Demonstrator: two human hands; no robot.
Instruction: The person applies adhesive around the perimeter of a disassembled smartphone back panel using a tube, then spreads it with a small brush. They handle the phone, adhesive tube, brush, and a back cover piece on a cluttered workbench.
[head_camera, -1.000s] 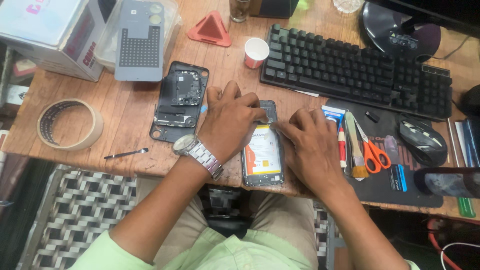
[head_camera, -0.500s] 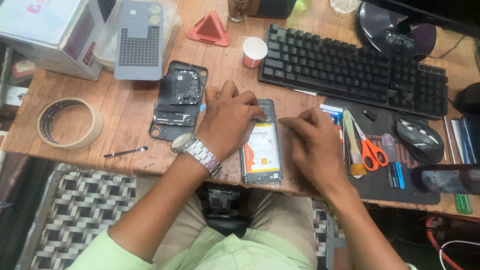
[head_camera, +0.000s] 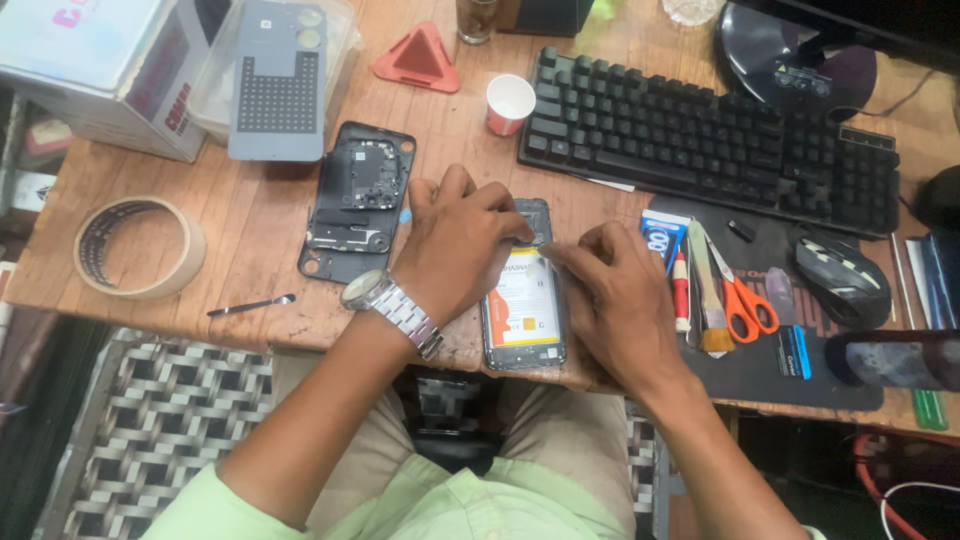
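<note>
Against the frame a second ago, both hands have kept to the opened phone (head_camera: 524, 318) at the near edge of the tabletop (head_camera: 250, 215); the right hand (head_camera: 622, 300) now sits a little higher on the phone's right side, its index finger stretched toward the top end. The left hand (head_camera: 455, 245) lies bent over the phone's upper left, fingers (head_camera: 505, 215) curled and pressing down at the top edge, gripping nothing loose. The right fingers are half closed against the phone's rim; whether they pinch anything cannot be told. The phone's battery (head_camera: 525, 310) shows between the hands.

The clear tray (head_camera: 330, 50) at the back left holds a grey back cover (head_camera: 275, 80). A paper cup (head_camera: 509, 103) stands beside the keyboard (head_camera: 700, 135); its contents cannot be seen.
</note>
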